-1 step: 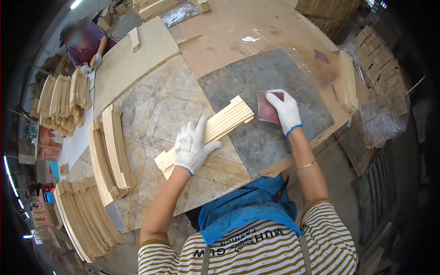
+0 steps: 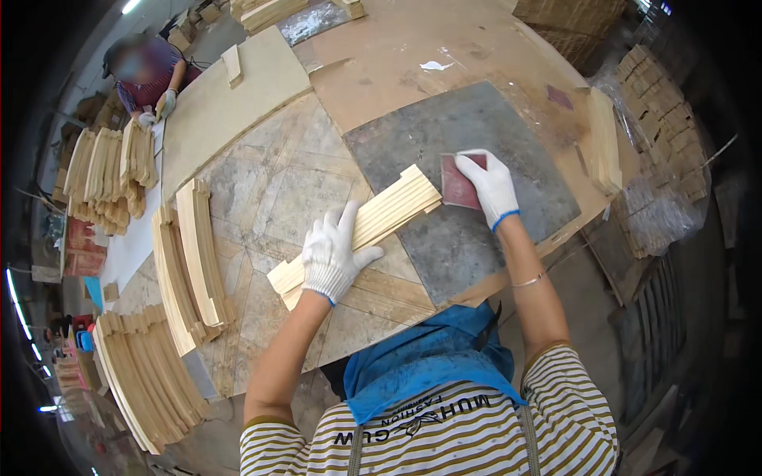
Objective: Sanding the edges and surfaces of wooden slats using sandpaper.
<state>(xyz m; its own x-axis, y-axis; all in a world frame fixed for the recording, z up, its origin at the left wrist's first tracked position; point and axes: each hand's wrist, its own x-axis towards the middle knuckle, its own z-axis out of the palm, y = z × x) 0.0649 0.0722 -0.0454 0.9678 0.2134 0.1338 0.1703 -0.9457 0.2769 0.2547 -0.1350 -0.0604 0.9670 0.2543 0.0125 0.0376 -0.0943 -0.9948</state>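
Grooved wooden slat (image 2: 361, 226) flat on table (image 2: 270, 182), near centre. Left hand (image 2: 333, 254) pressing it, fingers spread. Right hand (image 2: 490, 186) clamped on sandpaper sheet (image 2: 459, 182) at far-right end. Probably light, stiff (grip mid-length).

Big wooden table (image 2: 270, 182), grey mat (image 2: 508, 230) at three o'clock, curved wood strips (image 2: 194, 262) at nine o'clock, ridged wood piece (image 2: 389, 210) in the middle

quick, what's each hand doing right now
Left hand: open, pressed flat on the grooved wooden strip.
Right hand: closed on a reddish sandpaper sheet at the strip's end.
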